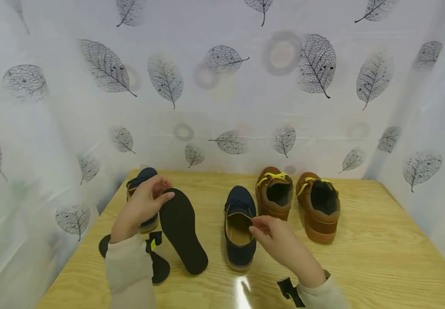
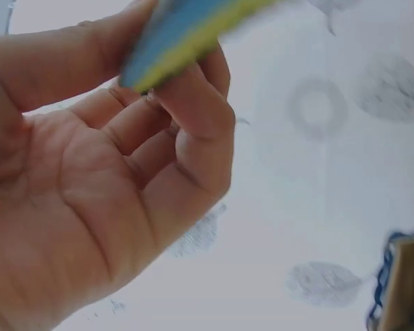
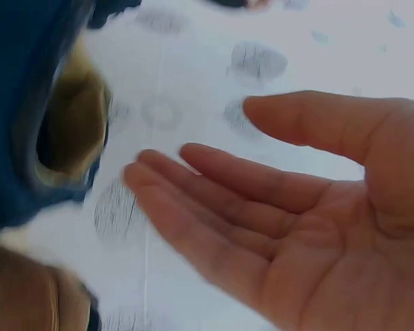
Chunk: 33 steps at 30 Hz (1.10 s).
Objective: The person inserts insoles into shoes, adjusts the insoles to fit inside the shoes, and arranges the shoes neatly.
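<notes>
My left hand [image 1: 143,207] pinches the top end of a black insole [image 1: 184,234] between thumb and fingers, the insole hanging slanted over the table. The left wrist view shows a blue and yellow side of this insole [image 2: 193,45]. To its right stands a navy shoe [image 1: 239,229], toe pointing away, its tan inside visible. My right hand [image 1: 280,242] is beside that shoe's opening, fingertips right at the rim in the head view. In the right wrist view the right hand [image 3: 290,207] has extended fingers and nothing between them, near the navy shoe [image 3: 21,138].
Another navy shoe [image 1: 145,175] stands at the left, partly behind my left hand. A dark flat piece [image 1: 161,269] lies partly under the left sleeve. Two brown shoes [image 1: 274,193] with yellow laces stand at the right on the wooden table [image 1: 384,249]. A leaf-patterned curtain [image 1: 222,103] hangs behind.
</notes>
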Tool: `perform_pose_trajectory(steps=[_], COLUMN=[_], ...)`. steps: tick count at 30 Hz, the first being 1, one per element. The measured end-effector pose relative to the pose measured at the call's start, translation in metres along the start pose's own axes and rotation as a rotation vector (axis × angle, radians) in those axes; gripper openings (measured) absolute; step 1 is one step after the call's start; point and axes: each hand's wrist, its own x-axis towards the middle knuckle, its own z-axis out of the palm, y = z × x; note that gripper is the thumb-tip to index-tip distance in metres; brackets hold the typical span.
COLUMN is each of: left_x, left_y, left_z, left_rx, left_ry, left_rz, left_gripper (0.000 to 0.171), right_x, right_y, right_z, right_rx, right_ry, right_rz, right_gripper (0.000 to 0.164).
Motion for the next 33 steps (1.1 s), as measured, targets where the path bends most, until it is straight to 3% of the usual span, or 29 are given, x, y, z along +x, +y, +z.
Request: perform_pose_trajectory(steps=[5,11,15,19,24,27,29,31,33], left_x=[-0.005,-0.009,-0.009,-0.004,0.006,0.014,0.02,0.026,0.032], left_y=[0.024,0.051,0.067,0.079,0.083,0.079,0.073,0.065,0.058], left_z=[0.006,0.024,0.039,0.054,0.071,0.078,0.082,0.087,0.094], left_rx=[-0.062,-0.198,-0.283,-0.358,-0.459,-0.518,-0.521,-0.445,-0.303], left_ry=[0.003,0.04,0.059,0.104,0.138,0.127,0.129,0.146,0.15], left_rz=[0.052,0.126,0.133,0.086,0.088,0.128,0.161,0.19,0.217], left_gripper=[0.015,0.014,0.016,0.018,0.018,0.017,0.017,0.017,0.015], right_x=[-0.005,-0.009,-0.009,-0.006,-0.004,-0.003,-0.003,-0.004,-0.007], right_y=[-0.018,-0.031,-0.033,-0.031,-0.027,-0.024,-0.021,-0.016,-0.009], right_z=[0.034,0.079,0.088,0.082,0.063,0.044,0.026,0.009,-0.006], right_rx=[-0.028,-0.171,-0.288,-0.354,-0.337,-0.265,-0.184,-0.116,-0.06], right_ry=[0.145,0.364,0.547,0.678,0.664,0.583,0.512,0.464,0.422], right_rz=[-0.18,-0.279,-0.3,-0.285,-0.223,-0.113,0.011,0.128,0.229], right_gripper=[0.037,0.085,0.103,0.104,0.095,0.088,0.084,0.082,0.081])
